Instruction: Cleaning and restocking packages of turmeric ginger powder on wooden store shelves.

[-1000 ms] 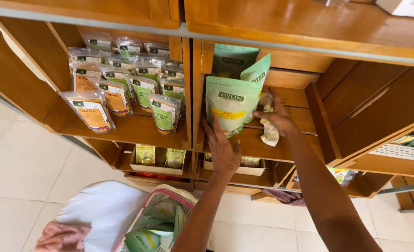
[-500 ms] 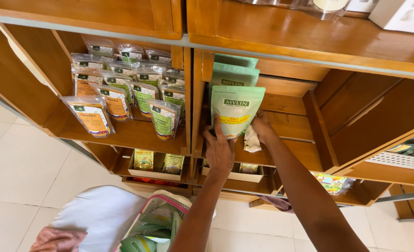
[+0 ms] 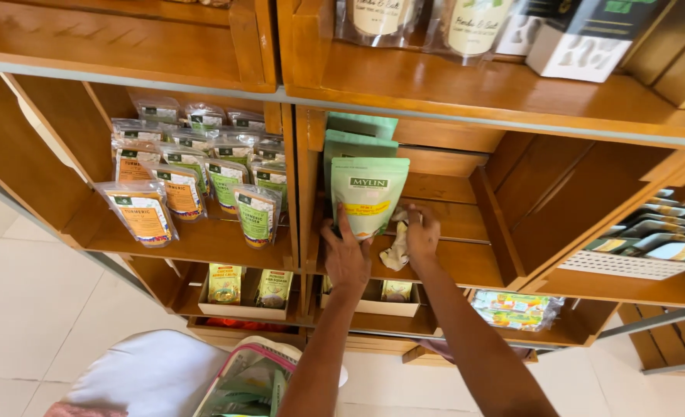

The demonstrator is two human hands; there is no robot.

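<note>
standing upright now, green pouch [image 3: 368,194] | left hand [image 3: 347,259] fingers flat against it; right hand [image 3: 421,235] gripping cloth [image 3: 396,249]

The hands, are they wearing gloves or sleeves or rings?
No gloves. The left hand and right hand are bare, and both forearms are bare right down to the picture's bottom edge, with no sleeve in view. I can see no ring, watch or bracelet on the fingers or wrists.

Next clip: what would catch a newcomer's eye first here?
The green pouch standing at the front of a row in the middle wooden shelf, steadied by the left hand. The right hand beside it holds a pale cloth. To the left, clear spice packets fill the neighbouring compartment.
</note>
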